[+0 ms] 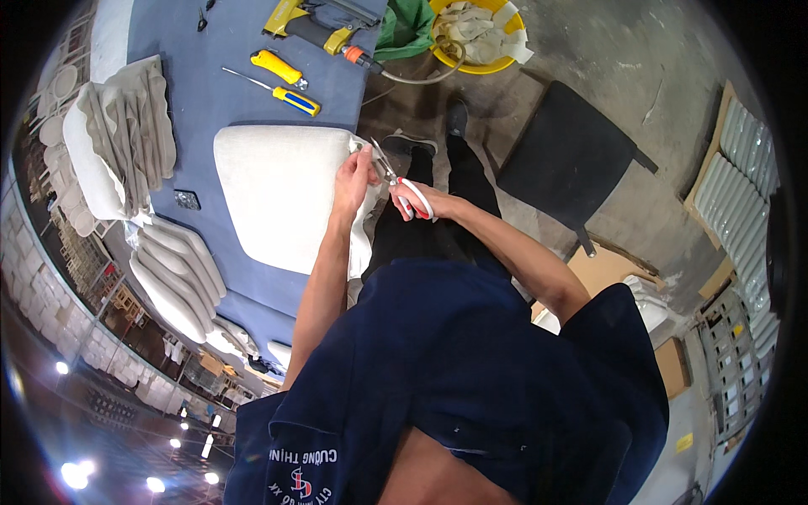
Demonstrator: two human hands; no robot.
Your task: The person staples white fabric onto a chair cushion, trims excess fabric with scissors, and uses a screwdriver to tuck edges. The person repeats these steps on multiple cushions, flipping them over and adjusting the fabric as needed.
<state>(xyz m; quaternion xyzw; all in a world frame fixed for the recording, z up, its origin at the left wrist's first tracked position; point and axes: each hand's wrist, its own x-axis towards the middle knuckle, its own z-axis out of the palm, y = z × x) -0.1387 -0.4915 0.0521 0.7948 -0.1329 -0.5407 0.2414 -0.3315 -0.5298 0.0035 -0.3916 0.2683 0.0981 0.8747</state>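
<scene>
Table: blue-topped, carrying the work near its edge; a hard tug toward the body could drag things off that side.
Cushion: pale, lying flat on the table, its right side along the edge; being so near the drop, it could swing or tip if pulled at one corner.
Loose fabric: hangs from the cushion's right side; folds bunched under the blades could get nicked along with the top layer.
Staple gun: yellow and dark, beyond the cushion, its hose running over the table edge; a snagged hose could pull it down.
Scissors: red-and-white handles, blades pointing at the cushion's far right corner; whether cloth lies between them I cannot tell. A slip could cut into the cover.
Left hand: fingers drawn narrow, seemingly pinching the loose fabric right beside the blades; a fingertip is probably the likeliest casualty.
Right hand: closed around the scissor handles; squeezing too far could overrun the cut.
Screwdriver: yellow and blue, near the cushion's far side; a shifted cushion could roll it.
</scene>
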